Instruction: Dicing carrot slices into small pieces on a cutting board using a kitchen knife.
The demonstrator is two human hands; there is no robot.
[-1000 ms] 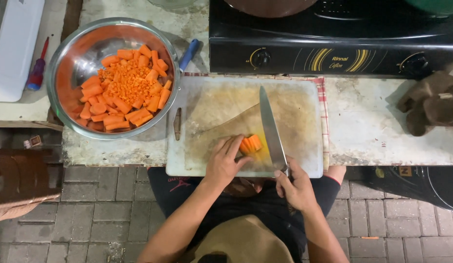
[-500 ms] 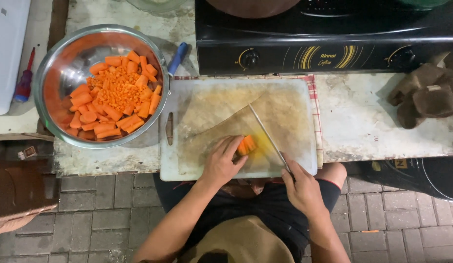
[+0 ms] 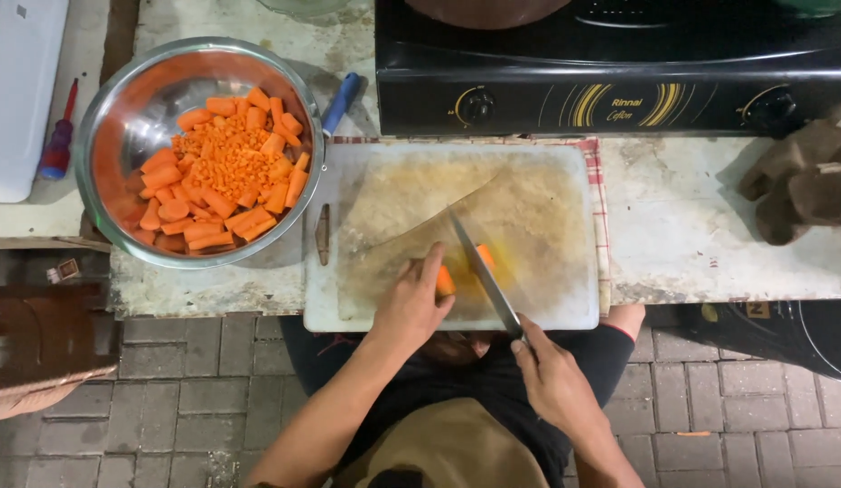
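Left hand: the person's left hand (image 3: 410, 305) lies palm down on the board with its fingers curled over a short orange carrot piece (image 3: 446, 280), its grip closed on it to pin it in place beside the blade.
Right hand: the right hand (image 3: 554, 380) sits at the near edge of the board, its grip clenched around the handle of a long steel kitchen knife (image 3: 482, 278); the handle itself is hidden inside the fist.
Knife: the blade runs slantwise away from the person and crosses the carrot, so orange shows on both sides of the steel, just beside the left fingertips.
Carrot: it lies on the near middle of the worn white plastic cutting board (image 3: 538, 194), partly covered by the left hand.
Board: it rests on a red-checked cloth (image 3: 600, 194), likely to keep it from sliding on the pale stone counter (image 3: 682, 226).
Bowl: a round shiny metal bowl (image 3: 122, 117) stands just left of the board, within easy reach, holding carrot chunks (image 3: 217, 194) and finer dice.
Behind: a black gas stove (image 3: 619, 81) stands beyond the board; a blue handle (image 3: 342, 98) pokes out between bowl and stove.
Right side: a brown crumpled cloth (image 3: 795, 176) lies on the counter, well apart from the hands.
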